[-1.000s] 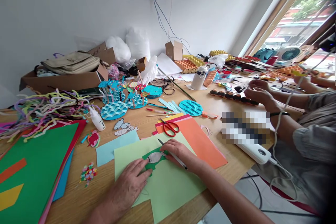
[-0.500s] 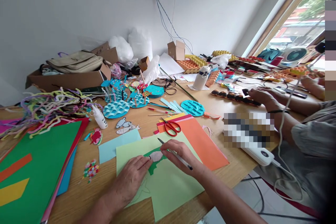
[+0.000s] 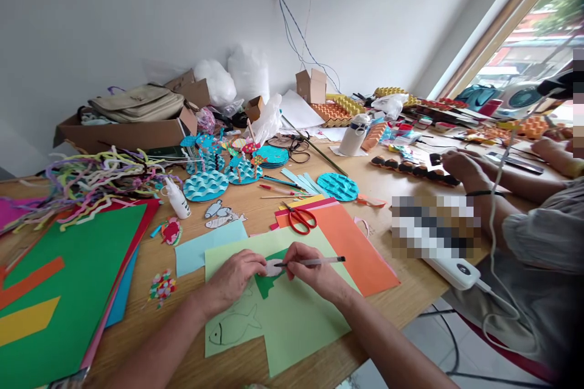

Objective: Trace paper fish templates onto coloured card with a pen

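Note:
My right hand [image 3: 312, 270] grips a pen [image 3: 323, 261], its tip resting at a small whitish paper cutout [image 3: 274, 267]. My left hand [image 3: 237, 279] holds the left end of that cutout with fingers pressed together. Beneath the cutout is a dark green paper piece [image 3: 265, 287], partly covered by my hands. Both lie on a light green sheet [image 3: 310, 322], which bears a drawn fish outline [image 3: 235, 326] at its lower left. Beyond my right hand, red-handled scissors [image 3: 302, 220] rest on coloured paper.
Orange paper [image 3: 360, 249] lies to the right, light blue paper [image 3: 207, 249] to the left. A glue bottle [image 3: 177, 199], paper fish cutouts [image 3: 223, 217] and blue wavy discs [image 3: 205, 185] stand farther back. A co-worker's hands [image 3: 465, 167] are at the right, near a power strip [image 3: 456, 270].
The pen has swung from pointing up and away to lying nearly level, its tip now at the cutout. My left hand has shifted up slightly, uncovering the drawn fish.

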